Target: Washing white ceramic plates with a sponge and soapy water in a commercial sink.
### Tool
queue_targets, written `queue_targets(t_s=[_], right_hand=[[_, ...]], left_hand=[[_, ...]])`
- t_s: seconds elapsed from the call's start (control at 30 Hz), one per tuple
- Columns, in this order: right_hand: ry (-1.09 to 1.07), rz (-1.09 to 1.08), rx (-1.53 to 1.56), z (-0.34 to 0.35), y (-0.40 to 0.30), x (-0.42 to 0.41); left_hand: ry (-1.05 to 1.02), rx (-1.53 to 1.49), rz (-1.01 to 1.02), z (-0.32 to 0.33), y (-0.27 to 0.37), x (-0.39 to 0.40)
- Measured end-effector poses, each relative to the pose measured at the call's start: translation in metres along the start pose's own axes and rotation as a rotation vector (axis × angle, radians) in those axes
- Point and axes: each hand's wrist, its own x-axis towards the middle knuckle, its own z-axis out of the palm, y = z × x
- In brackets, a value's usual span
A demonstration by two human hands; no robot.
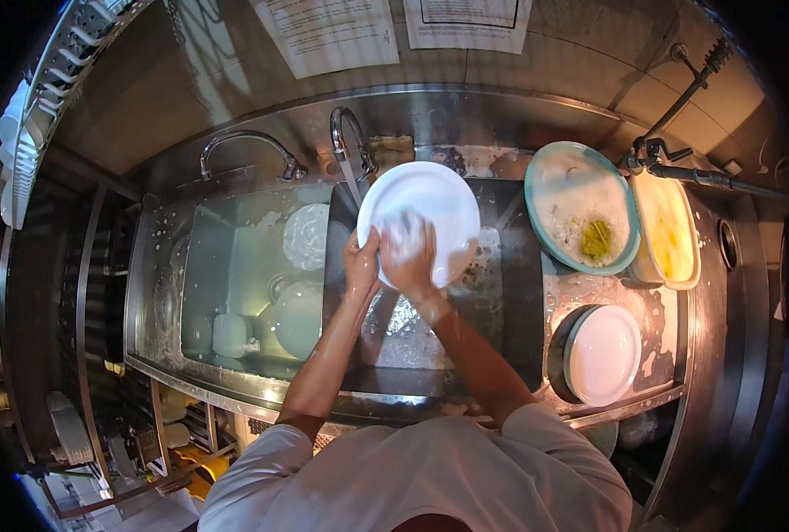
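Note:
A round white plate [448, 199] is tilted over the right-hand sink basin, held at its left rim by my left hand [362, 263]. My right hand [410, 256] is on the plate's face, blurred, with something whitish at its fingers; whether that is a cloth, a sponge or foam I cannot tell. Just left of the plate, water runs from a chrome faucet [348, 123]. On the counter to the right, a stack of white plates [607, 356] sits below an oval turquoise basin [533, 199] of suds with a yellow-green scrubber [595, 241] in it.
The left sink basin [218, 266] holds water with plates and a white container [230, 336] in it; a second faucet [248, 136] arches above. A rectangular tub [690, 266] of foamy liquid stands far right, under a spray hose arm [707, 176]. A dish rack [62, 86] hangs upper left.

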Motion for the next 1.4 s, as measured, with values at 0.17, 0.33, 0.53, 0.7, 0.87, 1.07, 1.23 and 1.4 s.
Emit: queue_targets(t_s=[0.17,0.33,0.53,0.7,0.87,1.07,1.23,1.4], right_hand=[[-0.264,0.105,-0.091,-0.042,0.046,-0.018],[-0.107,0.141,0.107,-0.036,0.045,0.001],[-0.541,-0.091,0.125,-0.089,0.047,-0.007],[-0.286,-0.18,0.192,-0.082,0.089,0.059],[-1.073,-0.37,0.207,-0.098,0.061,0.134],[-0.635,0.648,1.009,-0.115,0.04,0.04],[-0.292,1.091,1.235,-0.044,0.063,-0.091],[-0.339,1.47,1.251,-0.042,0.051,-0.071]], left_hand=[[0.055,0.067,-0.084,-0.013,0.001,-0.019],[-0.002,0.083,-0.14,0.0,-0.013,-0.019],[0.056,0.161,-0.116,-0.002,0.002,-0.012],[-0.127,0.834,0.239,0.021,0.018,-0.015],[-0.353,1.085,0.641,0.04,0.038,-0.004],[-0.094,0.488,0.14,0.009,0.034,0.01],[0.316,0.2,0.044,-0.002,-0.049,-0.018],[0.34,0.469,0.128,-0.04,-0.052,0.012]])
